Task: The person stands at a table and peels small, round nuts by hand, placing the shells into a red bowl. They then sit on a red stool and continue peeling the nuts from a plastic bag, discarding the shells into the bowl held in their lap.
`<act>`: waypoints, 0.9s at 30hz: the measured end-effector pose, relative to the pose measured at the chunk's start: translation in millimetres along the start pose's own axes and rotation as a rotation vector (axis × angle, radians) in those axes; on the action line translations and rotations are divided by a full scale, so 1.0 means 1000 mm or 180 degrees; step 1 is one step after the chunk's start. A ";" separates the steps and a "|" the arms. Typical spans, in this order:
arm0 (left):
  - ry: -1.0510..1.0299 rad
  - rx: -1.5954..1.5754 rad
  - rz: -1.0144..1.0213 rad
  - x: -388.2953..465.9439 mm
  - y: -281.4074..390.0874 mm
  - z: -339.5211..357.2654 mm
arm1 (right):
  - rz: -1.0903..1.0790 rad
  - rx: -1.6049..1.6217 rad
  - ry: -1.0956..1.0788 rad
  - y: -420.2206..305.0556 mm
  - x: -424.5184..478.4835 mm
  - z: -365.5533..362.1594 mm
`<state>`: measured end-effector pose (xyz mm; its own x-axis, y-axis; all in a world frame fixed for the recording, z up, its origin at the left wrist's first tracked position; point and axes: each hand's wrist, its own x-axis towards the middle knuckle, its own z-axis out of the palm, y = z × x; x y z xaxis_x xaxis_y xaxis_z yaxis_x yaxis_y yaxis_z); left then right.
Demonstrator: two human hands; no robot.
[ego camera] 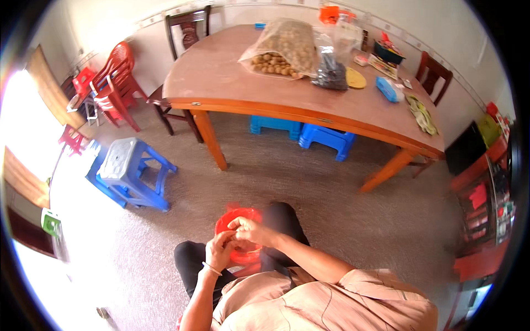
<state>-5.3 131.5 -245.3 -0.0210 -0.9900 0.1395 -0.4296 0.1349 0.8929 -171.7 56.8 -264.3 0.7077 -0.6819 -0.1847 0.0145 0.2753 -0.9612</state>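
Observation:
A red plastic basin (pixel 244 258) stands between my knees, low in the view. Over it, my left hand (pixel 219 248), with a bangle on the wrist, meets my right hand (pixel 248 231) at the fingertips. The fingers of both hands are bent and close together. Whether something small is pinched between them is too blurred to tell. The basin's contents are mostly hidden by the hands.
Ahead is a wooden table (pixel 215 70) bearing a mesh bag of round brown produce (pixel 285 45), a dark plastic bag (pixel 331 72) and a blue packet (pixel 387 89). Blue plastic stools (pixel 136 173) stand at the left, red plastic chairs (pixel 116 87) beyond, and more stools (pixel 327 138) under the table.

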 end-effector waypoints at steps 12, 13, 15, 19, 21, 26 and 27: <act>0.0031 0.0728 0.0342 -0.046 0.013 -0.032 | 0.0424 -0.0963 -0.0896 -0.028 -0.021 0.039; 0.0128 0.0720 0.0295 -0.051 0.009 -0.028 | 0.0143 -0.1127 -0.0864 -0.024 -0.024 0.039; 0.0295 0.0683 0.0209 -0.056 0.003 -0.020 | -0.0388 -0.1547 -0.0641 0.003 -0.024 0.034; 0.0097 0.0758 0.0311 -0.050 0.006 -0.026 | -0.0037 -0.1386 -0.0859 -0.007 -0.020 0.032; 0.0367 0.0488 0.0391 -0.047 0.006 -0.020 | 0.0538 -0.1232 -0.1084 -0.018 -0.016 0.031; 0.0224 0.0592 0.0462 -0.049 0.003 -0.019 | -0.0659 -0.1875 -0.0729 0.013 -0.017 0.034; 0.0228 0.0589 0.0463 -0.051 0.002 -0.019 | -0.0870 -0.1966 -0.0622 0.017 -0.018 0.037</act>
<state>12.0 182.6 -243.0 -0.0336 -0.9544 0.2968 -0.5848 0.2596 0.7685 -158.2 98.4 -270.1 0.8507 -0.5217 0.0646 -0.1530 -0.3633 -0.9190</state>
